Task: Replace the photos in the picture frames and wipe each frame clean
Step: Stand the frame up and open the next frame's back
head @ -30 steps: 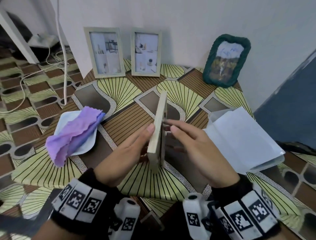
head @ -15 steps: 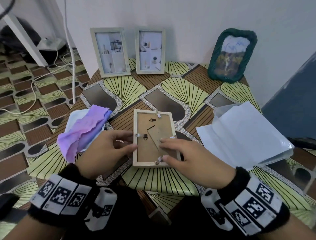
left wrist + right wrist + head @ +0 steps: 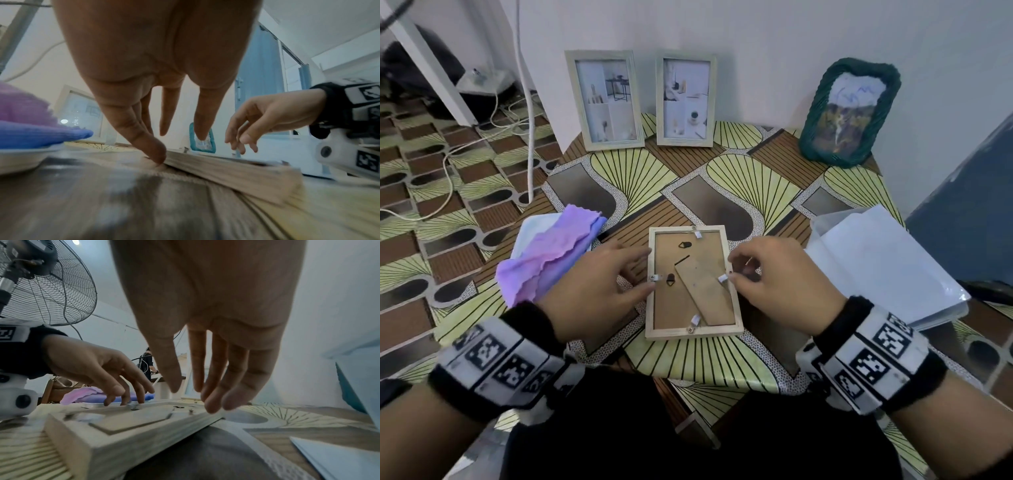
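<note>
A pale wooden picture frame (image 3: 693,334) lies face down at the table's near middle, its brown backboard and folded stand up. My left hand (image 3: 643,272) touches its left edge with straight fingers; the thumb (image 3: 158,155) presses down beside the frame (image 3: 226,172). My right hand (image 3: 734,269) hovers at the right edge, fingers relaxed, thumb next to a small metal tab (image 3: 722,278). In the right wrist view its fingertips (image 3: 213,404) touch the frame's rim (image 3: 133,434). A purple-blue cloth (image 3: 551,253) lies on a white plate (image 3: 524,229) at the left.
Two pale frames (image 3: 606,99) (image 3: 686,99) and a green woven frame (image 3: 849,113) stand against the back wall. A white album of clear sleeves (image 3: 876,263) lies open at the right. Cables run over the floor at the left; a fan (image 3: 41,280) stands behind.
The frame, held upright on its edge between both hands a second ago, now lies face down. My right hand has slid off the backboard to the right edge.
</note>
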A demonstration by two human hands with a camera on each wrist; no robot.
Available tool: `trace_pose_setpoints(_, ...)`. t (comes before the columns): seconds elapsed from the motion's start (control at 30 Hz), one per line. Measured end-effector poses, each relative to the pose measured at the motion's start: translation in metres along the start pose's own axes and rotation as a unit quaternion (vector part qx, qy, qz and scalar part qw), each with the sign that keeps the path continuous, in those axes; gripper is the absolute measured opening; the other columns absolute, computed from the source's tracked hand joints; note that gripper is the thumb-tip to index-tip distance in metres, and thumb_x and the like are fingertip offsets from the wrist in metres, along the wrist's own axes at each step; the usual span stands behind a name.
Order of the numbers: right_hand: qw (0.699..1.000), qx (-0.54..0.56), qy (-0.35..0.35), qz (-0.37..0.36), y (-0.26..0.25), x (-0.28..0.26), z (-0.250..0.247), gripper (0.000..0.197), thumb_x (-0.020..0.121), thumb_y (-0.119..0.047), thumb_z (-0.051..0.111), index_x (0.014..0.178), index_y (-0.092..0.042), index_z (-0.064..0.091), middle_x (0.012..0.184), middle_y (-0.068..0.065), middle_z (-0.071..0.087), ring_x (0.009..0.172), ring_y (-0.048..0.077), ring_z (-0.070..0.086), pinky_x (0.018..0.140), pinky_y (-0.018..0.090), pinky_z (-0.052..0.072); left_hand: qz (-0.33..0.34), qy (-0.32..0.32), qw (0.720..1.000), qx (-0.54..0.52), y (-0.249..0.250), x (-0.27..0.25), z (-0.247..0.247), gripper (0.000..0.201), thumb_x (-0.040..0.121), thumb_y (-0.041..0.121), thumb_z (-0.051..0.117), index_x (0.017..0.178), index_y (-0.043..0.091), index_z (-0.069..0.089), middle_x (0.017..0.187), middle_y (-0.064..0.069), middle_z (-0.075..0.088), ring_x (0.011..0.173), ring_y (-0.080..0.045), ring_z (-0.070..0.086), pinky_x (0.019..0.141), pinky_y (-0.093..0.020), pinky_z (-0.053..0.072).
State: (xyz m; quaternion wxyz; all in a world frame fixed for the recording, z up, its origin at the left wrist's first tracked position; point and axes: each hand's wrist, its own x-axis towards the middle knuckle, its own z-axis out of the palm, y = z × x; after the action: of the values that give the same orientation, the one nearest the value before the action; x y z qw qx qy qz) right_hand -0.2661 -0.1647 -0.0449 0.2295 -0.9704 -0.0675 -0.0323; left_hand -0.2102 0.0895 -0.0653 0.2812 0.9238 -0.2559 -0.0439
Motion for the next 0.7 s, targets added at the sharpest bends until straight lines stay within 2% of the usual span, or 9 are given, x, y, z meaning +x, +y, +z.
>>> trace_pose_setpoints(0.1,0.996,-0.047,-0.068,0.044,-0.001,0.015,-0.001,0.021,0.082,-0.038,0.072,0.081,-0.018,0.066,0.08,-0.005,0.065,0.077,0.014,0.059,0.066,0.028,0.043,-0.005,-0.034,0.999,-0.002,0.002,0.02,-0.005,0.049,0.077,0.041,0.077,0.12,0.022,0.062,0.094,0.004,0.063,0.075,-0.007,0.065,0.073,-0.031,0.055)
trace_pose_setpoints(0.2,0.988,-0.051,-0.124,0.077,-0.001,0.027,-0.001,0.03,0.077,-0.04,0.077,0.079,-0.013,0.066,0.084,0.0,0.065,0.081,0.018,0.059,0.071,0.031,0.049,-0.031,-0.089,0.995,0.019,0.002,0.036,-0.006,0.041,0.076,0.042,0.079,0.108,0.023,0.061,0.088,0.006,0.064,0.075,-0.011,0.064,0.076,-0.039,0.056)
trace_pose_setpoints(0.27,0.987,-0.052,-0.128,0.083,0.0,0.032,0.0,0.032,0.076,-0.04,0.08,0.081,-0.012,0.064,0.088,0.002,0.066,0.085,0.02,0.059,0.076,0.031,0.05,-0.044,-0.096,0.993,0.043,0.002,0.042,-0.005,0.042,0.075,0.043,0.079,0.105,0.02,0.059,0.087,0.007,0.062,0.078,-0.012,0.063,0.077,-0.039,0.055)
trace_pose_setpoints(0.37,0.989,-0.047,-0.108,0.084,0.0,0.037,0.002,0.03,0.075,-0.038,0.082,0.079,-0.015,0.062,0.086,0.003,0.065,0.084,0.021,0.061,0.076,0.03,0.051,-0.045,-0.101,0.991,0.071,0.0,0.047,-0.004,0.038,0.076,0.045,0.077,0.097,0.019,0.059,0.085,0.006,0.061,0.08,-0.012,0.063,0.076,-0.038,0.054)
trace_pose_setpoints(0.53,0.994,-0.052,-0.053,0.079,-0.001,0.038,0.009,0.029,0.077,-0.034,0.079,0.077,-0.006,0.072,0.079,0.004,0.066,0.081,0.021,0.062,0.075,0.035,0.055,-0.054,-0.079,0.992,0.084,0.0,0.05,0.0,0.041,0.08,0.034,0.07,0.112,0.013,0.055,0.086,0.003,0.064,0.083,-0.015,0.062,0.079,-0.038,0.052)
trace_pose_setpoints(0.7,0.991,-0.013,-0.048,0.122,0.002,0.044,0.008,0.021,0.073,-0.028,0.081,0.074,-0.008,0.076,0.078,0.005,0.069,0.079,0.02,0.065,0.071,0.034,0.058,-0.144,-0.108,0.983,-0.041,0.0,0.057,-0.004,0.057,0.08,0.019,0.076,0.129,0.017,0.048,0.079,0.003,0.071,0.074,-0.011,0.068,0.083,-0.039,0.057)
